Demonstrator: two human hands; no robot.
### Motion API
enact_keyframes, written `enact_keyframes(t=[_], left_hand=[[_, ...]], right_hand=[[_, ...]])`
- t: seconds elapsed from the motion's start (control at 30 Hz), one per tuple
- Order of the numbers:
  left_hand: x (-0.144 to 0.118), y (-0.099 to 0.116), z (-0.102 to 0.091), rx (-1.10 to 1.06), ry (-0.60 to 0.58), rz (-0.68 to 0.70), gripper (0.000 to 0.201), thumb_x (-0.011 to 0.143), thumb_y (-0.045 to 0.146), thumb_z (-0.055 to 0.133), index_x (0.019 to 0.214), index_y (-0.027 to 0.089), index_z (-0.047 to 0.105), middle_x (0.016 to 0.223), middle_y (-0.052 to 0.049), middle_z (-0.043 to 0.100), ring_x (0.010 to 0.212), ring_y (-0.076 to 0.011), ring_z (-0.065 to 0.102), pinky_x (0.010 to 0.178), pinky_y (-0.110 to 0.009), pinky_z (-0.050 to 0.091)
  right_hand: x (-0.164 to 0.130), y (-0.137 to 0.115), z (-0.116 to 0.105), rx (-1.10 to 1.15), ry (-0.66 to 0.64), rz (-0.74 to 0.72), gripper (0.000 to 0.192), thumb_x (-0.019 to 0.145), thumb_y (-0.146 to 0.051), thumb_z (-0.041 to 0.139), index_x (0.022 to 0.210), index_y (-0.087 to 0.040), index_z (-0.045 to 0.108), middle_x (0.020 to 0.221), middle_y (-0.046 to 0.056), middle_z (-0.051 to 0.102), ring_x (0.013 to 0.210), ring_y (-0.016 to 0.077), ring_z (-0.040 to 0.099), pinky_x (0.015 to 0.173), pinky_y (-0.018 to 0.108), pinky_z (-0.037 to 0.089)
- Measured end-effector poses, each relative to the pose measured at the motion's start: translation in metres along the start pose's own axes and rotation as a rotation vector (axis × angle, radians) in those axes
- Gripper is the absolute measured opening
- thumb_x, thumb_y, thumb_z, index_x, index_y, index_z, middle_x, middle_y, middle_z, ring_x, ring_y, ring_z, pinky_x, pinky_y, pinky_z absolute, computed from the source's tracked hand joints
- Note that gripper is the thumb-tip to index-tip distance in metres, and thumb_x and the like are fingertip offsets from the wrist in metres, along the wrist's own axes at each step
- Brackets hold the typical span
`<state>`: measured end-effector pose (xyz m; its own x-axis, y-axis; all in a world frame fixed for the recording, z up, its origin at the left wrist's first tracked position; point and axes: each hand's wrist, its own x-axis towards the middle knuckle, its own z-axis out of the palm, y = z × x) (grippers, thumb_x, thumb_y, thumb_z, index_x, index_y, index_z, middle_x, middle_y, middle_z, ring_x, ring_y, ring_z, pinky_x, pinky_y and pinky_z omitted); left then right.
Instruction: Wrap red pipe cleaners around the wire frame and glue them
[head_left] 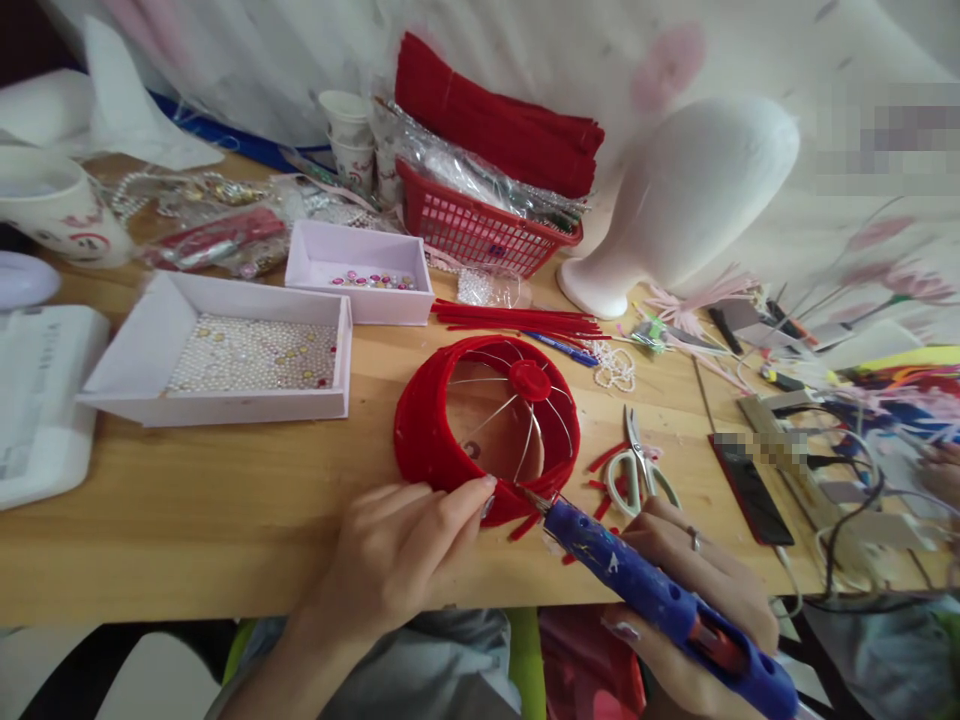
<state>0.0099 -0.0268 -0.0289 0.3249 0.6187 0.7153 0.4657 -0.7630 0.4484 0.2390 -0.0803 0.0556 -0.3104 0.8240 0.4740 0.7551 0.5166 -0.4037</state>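
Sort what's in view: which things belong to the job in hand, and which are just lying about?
In the job: red frame, held by the left hand; glue gun, in the right hand; probably the scissors and red stems nearby.

Apparently just lying about: phone, paper cup, dummy head.

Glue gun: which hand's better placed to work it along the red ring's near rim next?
Right, probably. The right hand grips the glue gun, its tip at the near rim of the red ring. The left hand holds that rim beside the tip and looks busy steadying it.
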Motion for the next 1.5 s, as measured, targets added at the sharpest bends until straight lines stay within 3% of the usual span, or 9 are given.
enact_keyframes(t=[0.33, 0.97, 1.27, 1.5], left_hand=[[-0.0004, 0.0004, 0.0011, -0.030, 0.006, -0.017, 0.024, 0.098, 0.010, 0.054, 0.120, 0.018, 0.061, 0.064, 0.007, 0.064, 0.052, -0.0096, 0.058, 0.058, -0.025, 0.044], [0.0010, 0.0017, 0.0004, -0.051, 0.007, -0.020, 0.025, 0.097, 0.009, 0.054, 0.120, 0.017, 0.060, 0.065, 0.007, 0.066, 0.053, -0.0099, 0.059, 0.058, -0.026, 0.045], [0.0002, 0.0009, 0.0003, -0.049, 0.003, -0.028, 0.026, 0.097, 0.009, 0.054, 0.121, 0.017, 0.061, 0.067, 0.006, 0.068, 0.054, -0.0103, 0.060, 0.058, -0.026, 0.045], [-0.0007, 0.0010, 0.0000, -0.054, -0.005, -0.026, 0.026, 0.098, 0.009, 0.052, 0.122, 0.016, 0.061, 0.068, 0.005, 0.069, 0.053, -0.0106, 0.061, 0.058, -0.026, 0.046]], right_hand=[[0.0007, 0.0009, 0.0003, -0.020, -0.021, 0.018, 0.028, 0.098, -0.045, 0.057, 0.082, -0.022, 0.057, 0.060, -0.002, 0.056, 0.054, 0.0146, 0.053, 0.049, 0.029, 0.043], [0.0021, 0.0024, 0.0022, -0.022, 0.005, 0.013, 0.022, 0.097, -0.041, 0.058, 0.084, -0.023, 0.057, 0.063, -0.001, 0.058, 0.058, 0.0175, 0.057, 0.051, 0.032, 0.045], [0.0030, 0.0031, 0.0036, 0.012, 0.029, 0.001, 0.021, 0.096, -0.040, 0.061, 0.085, -0.022, 0.058, 0.061, -0.002, 0.054, 0.054, 0.0149, 0.049, 0.048, 0.031, 0.041], [0.0045, 0.0031, 0.0029, 0.025, 0.040, 0.004, 0.018, 0.096, -0.037, 0.061, 0.088, -0.021, 0.060, 0.063, -0.001, 0.057, 0.057, 0.0153, 0.051, 0.050, 0.031, 0.042]])
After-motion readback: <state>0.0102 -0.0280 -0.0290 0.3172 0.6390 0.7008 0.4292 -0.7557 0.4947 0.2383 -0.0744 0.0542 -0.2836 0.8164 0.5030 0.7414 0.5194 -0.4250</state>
